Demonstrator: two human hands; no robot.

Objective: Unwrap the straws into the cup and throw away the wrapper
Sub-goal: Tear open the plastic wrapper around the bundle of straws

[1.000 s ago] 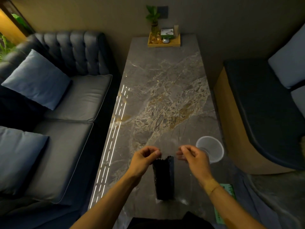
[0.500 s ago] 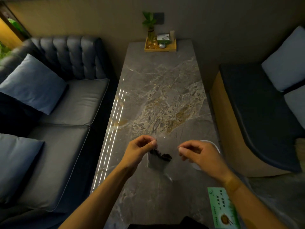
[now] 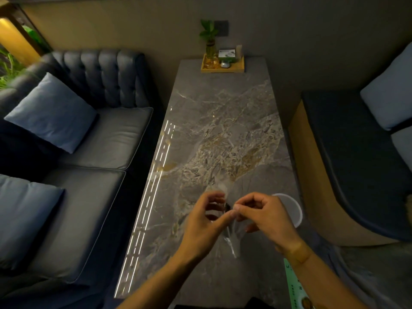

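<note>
Pinching the crinkled clear plastic wrapper (image 3: 231, 236) of dark straws (image 3: 227, 206) above the grey marble table (image 3: 214, 134), left hand (image 3: 204, 221) and right hand (image 3: 265, 216) risked spilling straws, apparently loose, short of the translucent plastic cup (image 3: 294, 210) nearby. The green printed card (image 3: 296, 286) bore unreadable writing.

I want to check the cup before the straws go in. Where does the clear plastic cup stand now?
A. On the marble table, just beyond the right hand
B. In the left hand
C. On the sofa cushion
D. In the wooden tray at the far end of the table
A: the clear plastic cup stands on the marble table near its right edge, partly hidden behind the right hand, and no straws show in it yet.
</note>
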